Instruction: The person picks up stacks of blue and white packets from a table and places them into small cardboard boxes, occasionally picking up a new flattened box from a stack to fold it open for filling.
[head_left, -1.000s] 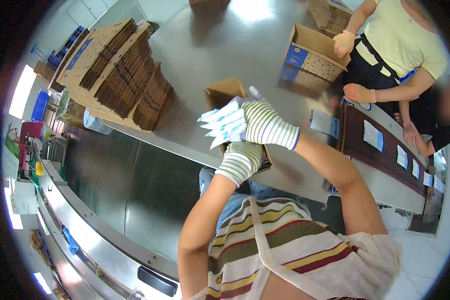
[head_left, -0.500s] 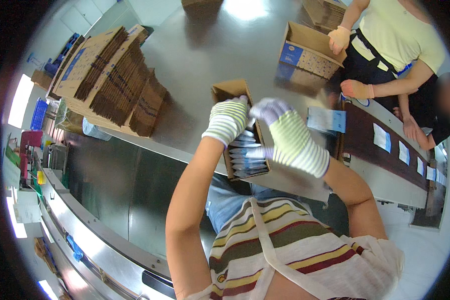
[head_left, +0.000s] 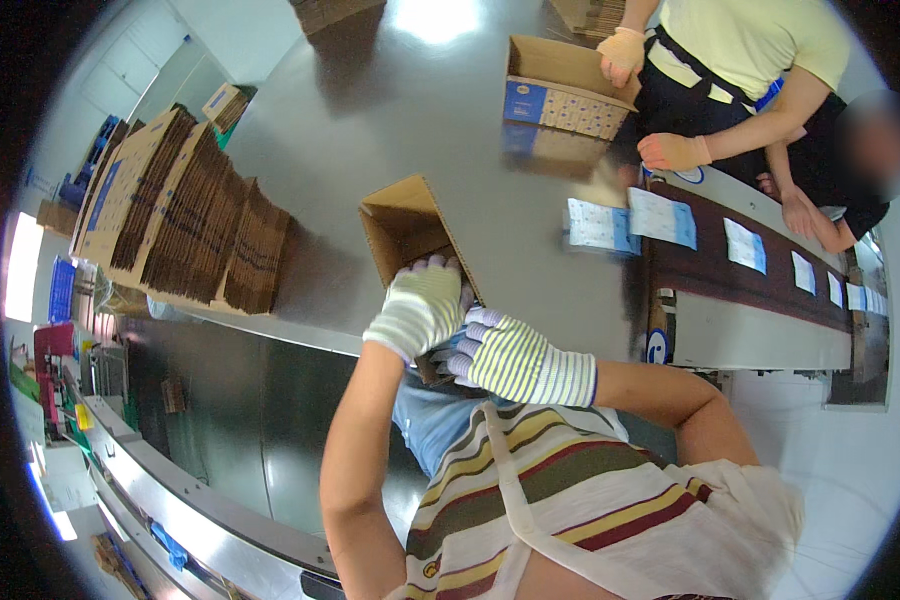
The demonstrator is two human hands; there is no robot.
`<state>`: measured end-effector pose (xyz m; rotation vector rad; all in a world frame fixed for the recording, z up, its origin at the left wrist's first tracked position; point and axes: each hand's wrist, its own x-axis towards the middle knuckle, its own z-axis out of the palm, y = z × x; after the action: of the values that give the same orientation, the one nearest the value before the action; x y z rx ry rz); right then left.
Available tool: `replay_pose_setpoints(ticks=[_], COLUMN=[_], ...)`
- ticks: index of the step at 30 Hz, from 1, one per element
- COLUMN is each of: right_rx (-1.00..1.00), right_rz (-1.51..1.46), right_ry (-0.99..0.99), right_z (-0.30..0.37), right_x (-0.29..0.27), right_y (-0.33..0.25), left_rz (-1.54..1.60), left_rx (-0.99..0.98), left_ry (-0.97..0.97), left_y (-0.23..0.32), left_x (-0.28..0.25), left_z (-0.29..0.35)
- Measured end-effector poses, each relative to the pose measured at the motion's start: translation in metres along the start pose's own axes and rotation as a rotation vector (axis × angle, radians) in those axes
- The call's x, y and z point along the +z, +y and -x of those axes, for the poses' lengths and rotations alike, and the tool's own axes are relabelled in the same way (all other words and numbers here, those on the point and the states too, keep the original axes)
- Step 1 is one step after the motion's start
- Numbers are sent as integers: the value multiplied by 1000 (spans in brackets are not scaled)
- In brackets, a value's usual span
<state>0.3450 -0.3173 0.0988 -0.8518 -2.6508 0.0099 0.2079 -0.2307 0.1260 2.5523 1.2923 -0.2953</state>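
A narrow open cardboard box (head_left: pixel 407 212) stands tilted at the table's near edge, close against my body. My left hand (head_left: pixel 418 310), in a striped glove, reaches into it with bent fingers held together; what they grip is hidden. Beside it my right hand (head_left: pixel 520 358), gloved alike, curls its fingers over the box's near right part. Its hold is also hidden. Only slivers of the blue-and-white packets inside show between my hands. The far part of the box shows bare cardboard inside.
Flattened cartons (head_left: pixel 185 215) are stacked on the table's left. At right, a dark conveyor belt (head_left: pixel 705 265) carries flat packets (head_left: pixel 745 246); another packet (head_left: pixel 600 226) lies at its end. A co-worker's orange-gloved hand (head_left: pixel 622 56) touches a larger carton (head_left: pixel 560 90). Another person stands beyond.
My right hand has come down from above the box to its near right side. The box has tilted and shifted toward me. More packets lie at the belt's end. My view has shifted.
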Motion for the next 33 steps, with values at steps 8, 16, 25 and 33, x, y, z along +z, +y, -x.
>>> replay_pose_setpoints(ticks=[8, 16, 25, 33], right_rx=[171, 887, 1174, 780], right_rz=[-300, 194, 411, -35], right_ry=[201, -227, -780, -662], right_z=[30, 199, 278, 137], right_x=[-61, -118, -155, -90], right_y=[43, 206, 270, 275], left_rz=[-51, -94, -92, -83], left_rx=[-37, -15, -21, -20], left_ry=[185, 176, 172, 194], left_y=[2, 6, 6, 3], left_x=[23, 24, 25, 23], left_z=[8, 6, 1, 7])
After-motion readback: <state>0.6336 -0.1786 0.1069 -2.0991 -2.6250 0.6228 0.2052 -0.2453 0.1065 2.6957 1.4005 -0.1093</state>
